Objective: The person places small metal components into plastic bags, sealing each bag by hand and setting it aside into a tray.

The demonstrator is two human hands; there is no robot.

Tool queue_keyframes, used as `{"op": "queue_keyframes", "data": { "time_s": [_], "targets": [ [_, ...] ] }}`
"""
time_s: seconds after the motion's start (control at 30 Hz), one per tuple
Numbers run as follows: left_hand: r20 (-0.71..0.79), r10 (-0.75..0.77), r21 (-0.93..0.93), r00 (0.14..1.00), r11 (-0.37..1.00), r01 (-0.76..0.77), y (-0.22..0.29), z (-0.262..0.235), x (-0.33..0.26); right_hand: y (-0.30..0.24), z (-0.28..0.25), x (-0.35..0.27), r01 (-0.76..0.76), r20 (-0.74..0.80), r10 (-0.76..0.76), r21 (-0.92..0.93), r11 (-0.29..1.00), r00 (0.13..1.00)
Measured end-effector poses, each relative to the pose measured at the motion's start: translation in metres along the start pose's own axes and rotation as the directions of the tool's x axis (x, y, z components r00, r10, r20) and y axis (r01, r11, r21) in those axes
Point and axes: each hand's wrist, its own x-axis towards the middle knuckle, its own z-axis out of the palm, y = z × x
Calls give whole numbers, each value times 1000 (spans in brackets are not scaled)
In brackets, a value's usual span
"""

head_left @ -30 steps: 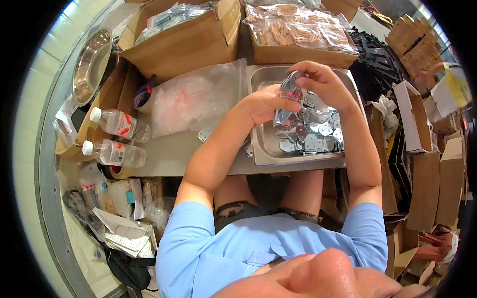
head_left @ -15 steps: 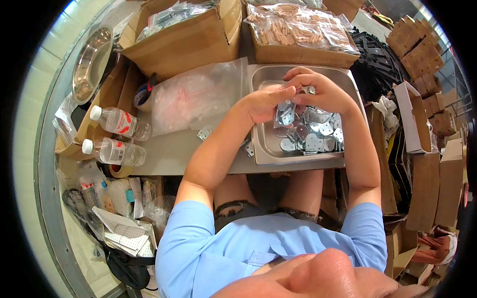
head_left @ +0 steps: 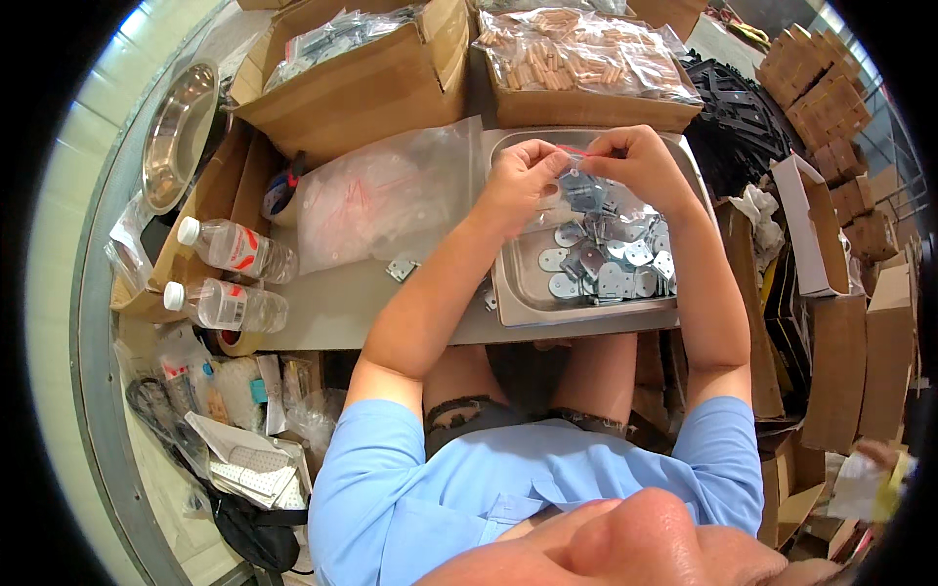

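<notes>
Over the metal tray [head_left: 509, 283], my left hand [head_left: 529, 180] and my right hand [head_left: 635, 166] pinch the red-striped top edge of a small clear zip bag [head_left: 584, 192]. Metal plates show inside the bag, which hangs down between my fingers. Below it, several loose silvery metal plates [head_left: 616, 278] with holes lie heaped in the tray. One more plate [head_left: 401, 269] rests on the table beside my left forearm. To the left of the tray lies a large clear bag [head_left: 391, 200] of flat, red-edged zip bags.
Behind the tray stand a carton [head_left: 362, 98] of bagged metal parts and a carton [head_left: 596, 103] of bagged wooden dowels. Two plastic bottles [head_left: 234, 305] lie at the left, near a steel bowl [head_left: 156, 166]. Black parts [head_left: 738, 117] pile up at the right.
Both hands have shifted to the bag's top edge, with the fingers now pinching along its red strip. The bag hangs straighter. At the far right edge, a person's hand with papers has appeared.
</notes>
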Motion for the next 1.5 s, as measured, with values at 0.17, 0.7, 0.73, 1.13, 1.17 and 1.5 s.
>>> {"op": "queue_keyframes", "data": {
  "time_s": [0.17, 0.7, 0.73, 1.13, 1.17, 1.5],
  "targets": [
    [-75, 168, 72, 983, 984, -162, 1, 3, 1, 4, 4, 3, 58, -4, -58, 97, 994, 998],
    [-8, 405, 427, 914, 828, -363, 11, 6, -6, 3, 8, 2, 148, 107, -147, 4, 989, 983],
    [28, 461, 484, 887, 770, -415, 12, 4, -5, 3, 8, 1, 149, 108, -148, 4, 989, 983],
    [125, 648, 736, 751, 447, -508, 22, 13, -11, -9, 14, 0, 446, 65, -453, -340, 828, 889],
    [125, 648, 736, 752, 447, -508, 21, 12, -11, -12, 15, -1, 455, 53, -468, -360, 815, 882],
    [-62, 693, 724, 719, 527, -446, 31, 4, -13, -10, 4, -1, 424, -2, -436, -230, 876, 900]
  ]
}}
